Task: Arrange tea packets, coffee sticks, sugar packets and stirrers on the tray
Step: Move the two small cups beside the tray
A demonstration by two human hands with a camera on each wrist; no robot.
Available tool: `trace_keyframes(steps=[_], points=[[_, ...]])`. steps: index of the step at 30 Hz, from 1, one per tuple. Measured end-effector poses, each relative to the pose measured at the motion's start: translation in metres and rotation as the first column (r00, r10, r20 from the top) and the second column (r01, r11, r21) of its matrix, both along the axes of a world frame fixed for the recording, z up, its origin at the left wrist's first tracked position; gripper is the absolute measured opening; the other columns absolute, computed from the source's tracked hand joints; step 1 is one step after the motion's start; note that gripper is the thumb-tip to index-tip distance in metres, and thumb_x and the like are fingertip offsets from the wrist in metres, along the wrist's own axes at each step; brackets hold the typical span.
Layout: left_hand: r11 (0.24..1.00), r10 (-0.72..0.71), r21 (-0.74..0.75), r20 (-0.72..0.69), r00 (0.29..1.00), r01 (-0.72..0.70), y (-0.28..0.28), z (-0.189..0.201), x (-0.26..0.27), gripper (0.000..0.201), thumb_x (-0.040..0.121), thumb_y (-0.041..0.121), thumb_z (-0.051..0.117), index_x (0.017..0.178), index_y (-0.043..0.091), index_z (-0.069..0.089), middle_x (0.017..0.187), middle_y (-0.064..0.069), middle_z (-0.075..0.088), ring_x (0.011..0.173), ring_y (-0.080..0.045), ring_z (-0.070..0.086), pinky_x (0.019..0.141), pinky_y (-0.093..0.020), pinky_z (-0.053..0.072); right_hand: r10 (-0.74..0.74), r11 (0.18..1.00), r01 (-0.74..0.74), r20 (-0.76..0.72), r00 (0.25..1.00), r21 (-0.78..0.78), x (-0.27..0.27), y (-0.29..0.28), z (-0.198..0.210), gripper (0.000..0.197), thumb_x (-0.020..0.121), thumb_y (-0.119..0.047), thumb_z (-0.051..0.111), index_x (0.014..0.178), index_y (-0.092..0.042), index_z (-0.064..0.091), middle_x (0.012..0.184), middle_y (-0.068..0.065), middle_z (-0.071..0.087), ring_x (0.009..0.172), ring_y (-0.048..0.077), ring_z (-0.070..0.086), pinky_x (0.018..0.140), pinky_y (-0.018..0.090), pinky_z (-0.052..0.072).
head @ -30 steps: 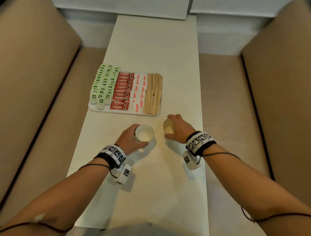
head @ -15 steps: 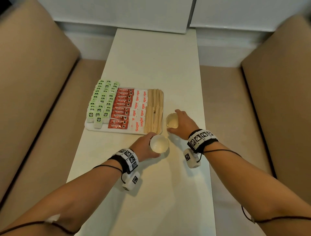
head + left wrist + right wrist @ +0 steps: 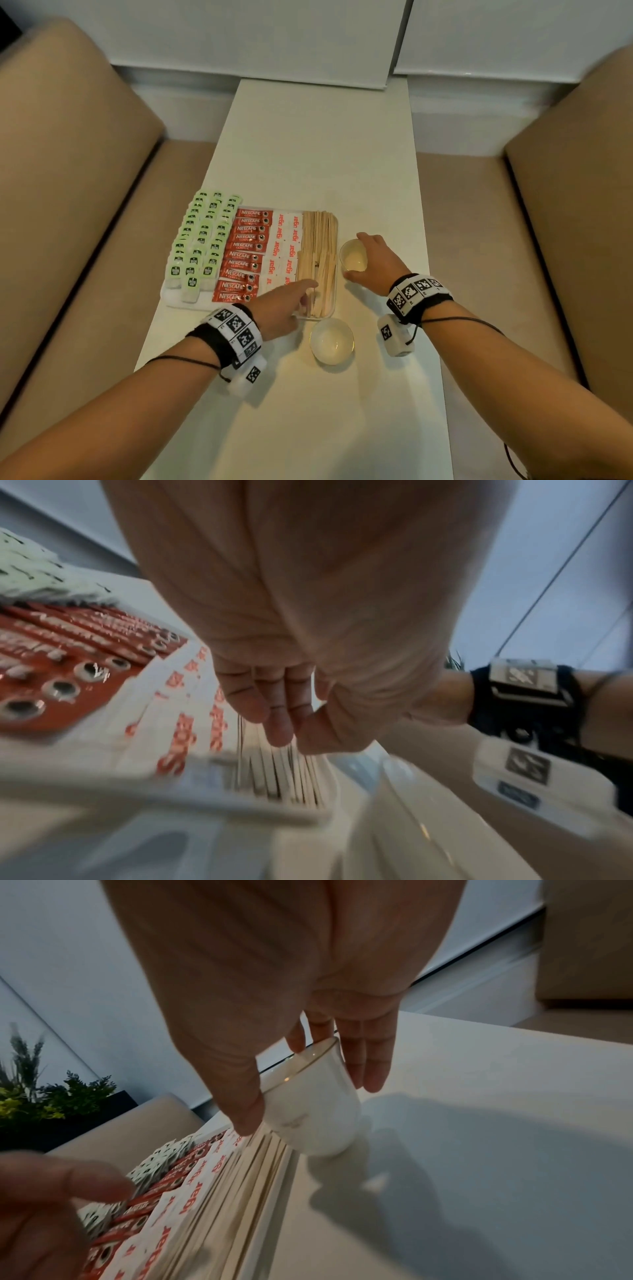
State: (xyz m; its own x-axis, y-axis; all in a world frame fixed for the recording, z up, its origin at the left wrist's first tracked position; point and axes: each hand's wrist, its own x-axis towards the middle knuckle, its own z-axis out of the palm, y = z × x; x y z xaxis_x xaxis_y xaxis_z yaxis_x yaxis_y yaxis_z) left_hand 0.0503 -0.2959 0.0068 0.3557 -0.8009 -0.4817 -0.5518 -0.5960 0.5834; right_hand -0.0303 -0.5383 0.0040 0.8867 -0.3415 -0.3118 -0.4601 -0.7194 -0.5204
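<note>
Showing a nearly complete tray [image 3: 317,314]: tea, coffee, sugar and stirrers [image 3: 317,253] in rows; left hand [image 3: 279,310], fingers extended, touches the stirrers; right hand [image 3: 375,262] grips a cup [image 3: 353,258] at 3 o'clock.

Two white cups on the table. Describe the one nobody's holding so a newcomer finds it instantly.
Start at the white tray of packets on the long table and go to its near right corner, by the wooden stirrers. The free cup stands just in front of that corner, upright and untouched. The other cup sits beside the tray's right edge, gripped by the right hand.
</note>
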Motion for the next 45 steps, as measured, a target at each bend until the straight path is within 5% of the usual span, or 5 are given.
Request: trace_keyframes(steps=[4, 14, 20, 37, 45], points=[[0.991, 0.092, -0.101, 0.024, 0.995, -0.089, -0.027, 0.005, 0.031, 0.059, 0.094, 0.015, 0.061, 0.149, 0.024, 0.038, 0.11, 0.01, 0.057, 0.094, -0.007, 0.059, 0.08, -0.02, 0.05, -0.018, 0.999, 0.018, 0.021, 1.0, 0.03, 0.013, -0.006, -0.005, 0.092, 0.082, -0.04, 0.08, 0.155, -0.018, 0.027, 0.152, 0.006, 0.036, 0.125, 0.028, 0.055, 0.099, 0.039, 0.051], [0.947, 0.213, -0.237, -0.047, 0.976, -0.218, -0.092, -0.019, 0.052, 0.067, 0.088, 0.029, 0.075, 0.147, 0.024, 0.044, 0.106, 0.011, 0.062, 0.086, -0.009, 0.061, 0.08, -0.027, 0.053, -0.088, 0.983, 0.075, 0.075, 0.993, 0.167, 0.007, -0.023, -0.023, 0.109, 0.071, -0.044, 0.089, 0.156, -0.023, 0.023, 0.152, 0.002, 0.039, 0.13, 0.022, 0.051, 0.104, 0.037, 0.047], [0.919, 0.205, -0.334, -0.051, 0.978, -0.21, -0.107, -0.037, 0.062, 0.035, 0.089, 0.036, 0.073, 0.123, 0.031, 0.066, 0.094, 0.011, 0.067, 0.082, -0.01, 0.063, 0.079, -0.035, 0.058, -0.214, 0.937, 0.166, 0.131, 0.968, 0.308, -0.002, -0.032, -0.037, 0.084, 0.08, -0.04, 0.085, 0.147, -0.028, 0.036, 0.137, -0.009, 0.054, 0.118, 0.011, 0.06, 0.101, 0.038, 0.051], [0.846, 0.348, -0.421, -0.03, 0.937, -0.328, -0.139, -0.041, 0.084, 0.032, 0.096, 0.028, 0.064, 0.128, 0.025, 0.066, 0.108, 0.011, 0.071, 0.088, -0.001, 0.064, 0.087, -0.033, 0.056, -0.272, 0.934, 0.189, 0.263, 0.926, 0.304, 0.039, -0.05, -0.042, 0.054, 0.092, -0.023, 0.072, 0.137, -0.029, 0.044, 0.127, -0.011, 0.057, 0.118, 0.012, 0.055, 0.096, 0.032, 0.048], [0.857, 0.388, -0.36, -0.02, 0.922, -0.368, -0.125, -0.035, 0.082, 0.04, 0.098, 0.031, 0.062, 0.136, 0.02, 0.06, 0.113, 0.01, 0.068, 0.094, -0.006, 0.063, 0.094, -0.036, 0.056, -0.263, 0.942, 0.23, 0.112, 0.958, 0.244, 0.031, -0.047, -0.041, 0.093, 0.09, -0.018, 0.074, 0.159, -0.022, 0.011, 0.16, 0.003, 0.035, 0.141, 0.025, 0.044, 0.114, 0.048, 0.04]])
